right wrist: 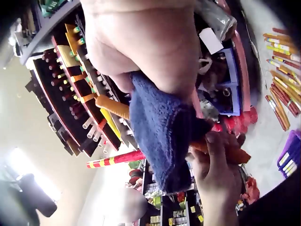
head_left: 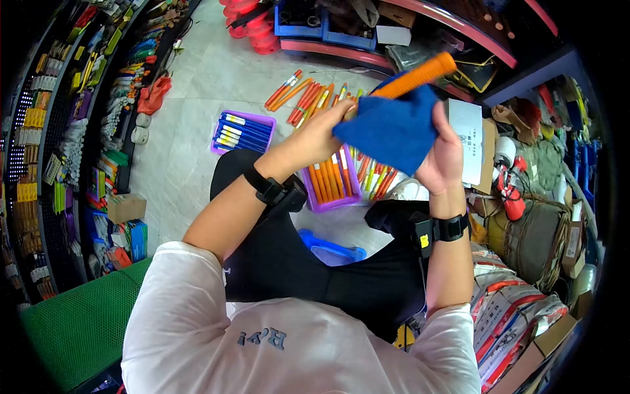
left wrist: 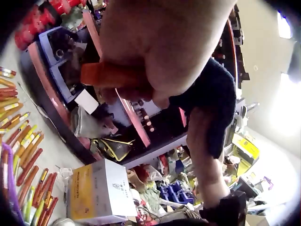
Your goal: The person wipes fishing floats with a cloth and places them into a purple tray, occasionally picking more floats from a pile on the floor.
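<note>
An orange ribbed rod (head_left: pixel 420 73) slants up through a dark blue cloth (head_left: pixel 394 131) in the head view. My left hand (head_left: pixel 316 134) grips its near end; the left wrist view shows that end of the rod (left wrist: pixel 113 75) under the fingers of my left hand (left wrist: pixel 160 42). My right hand (head_left: pixel 443 156) holds the cloth around the rod. In the right wrist view the cloth (right wrist: pixel 157 132) hangs from my right hand (right wrist: pixel 146 47), with rod (right wrist: pixel 113 107) showing on both sides. My left hand (right wrist: pixel 216 174) is just beyond the cloth there.
On the floor are a purple basket of orange tools (head_left: pixel 336 203), a purple basket of blue ones (head_left: pixel 216 146) and loose orange, red and yellow tools (head_left: pixel 307 104). A white box (head_left: pixel 463 141) stands at the right. Stocked shelves line the left; a blue stool (head_left: pixel 331 253) shows between the legs.
</note>
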A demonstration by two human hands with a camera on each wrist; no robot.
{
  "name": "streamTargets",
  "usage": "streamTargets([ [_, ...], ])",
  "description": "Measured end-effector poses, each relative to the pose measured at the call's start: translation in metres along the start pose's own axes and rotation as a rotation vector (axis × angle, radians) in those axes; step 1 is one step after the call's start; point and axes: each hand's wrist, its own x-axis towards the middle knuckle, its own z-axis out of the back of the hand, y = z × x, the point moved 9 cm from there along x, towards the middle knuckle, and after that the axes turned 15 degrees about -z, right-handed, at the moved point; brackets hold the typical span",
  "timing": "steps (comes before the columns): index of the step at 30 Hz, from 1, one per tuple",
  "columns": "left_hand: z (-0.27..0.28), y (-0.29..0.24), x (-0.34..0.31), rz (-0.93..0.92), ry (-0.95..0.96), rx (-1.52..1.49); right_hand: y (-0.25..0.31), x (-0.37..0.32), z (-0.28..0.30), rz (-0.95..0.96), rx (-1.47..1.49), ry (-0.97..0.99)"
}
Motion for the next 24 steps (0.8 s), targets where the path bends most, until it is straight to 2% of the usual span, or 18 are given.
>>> streamTargets([
  [3, 0.001, -0.005, 0.0, 0.088, -0.178, 0.039, 0.03, -0.014, -0.016, 0.207, -0.004, 0.056],
  [6, -0.013, 0.013, -0.008, 0.3, -0.244, -0.523, 0.055, -0.031, -0.005, 0.538, -0.222, -0.285],
  [7, -0.014, 0.011, -0.006, 0.261, -0.298, -0.609, 0.053, -0.031, -0.004, 0.564, -0.314, -0.342],
  [9, -0.01, 0.005, -0.004, 0.235, -0.238, -0.455, 0.045, -0.022, 0.005, 0.604, -0.451, -0.441],
  [10, -0.009, 0.001, -0.002, 0.221, -0.209, -0.378, 0.036, -0.017, 0.008, 0.619, -0.5, -0.479],
  [11, -0.011, 0.0, -0.001, 0.23, -0.242, -0.411, 0.025, -0.011, 0.015, 0.515, -0.636, -0.533],
  [14, -0.019, -0.002, 0.005, 0.049, -0.25, -0.196, -0.011, 0.009, 0.012, 0.329, -0.768, -0.544],
  [17, -0.022, 0.004, -0.002, 0.127, -0.289, -0.203, -0.017, 0.014, 0.005, 0.302, -0.973, -0.498],
  [20, -0.017, 0.006, -0.004, 0.177, -0.291, -0.159, -0.014, 0.017, -0.005, 0.415, -1.237, -0.489],
  [21, -0.019, 0.009, -0.007, 0.272, -0.257, -0.186, -0.012, 0.013, -0.006, 0.49, -1.247, -0.496],
  [22, -0.021, 0.01, -0.011, 0.368, -0.221, -0.211, -0.007, 0.015, 0.002, 0.458, -1.119, -0.48],
  [24, -0.024, 0.009, -0.008, 0.188, -0.221, -0.186, 0.003, 0.022, 0.018, 0.4, -0.854, -0.45],
])
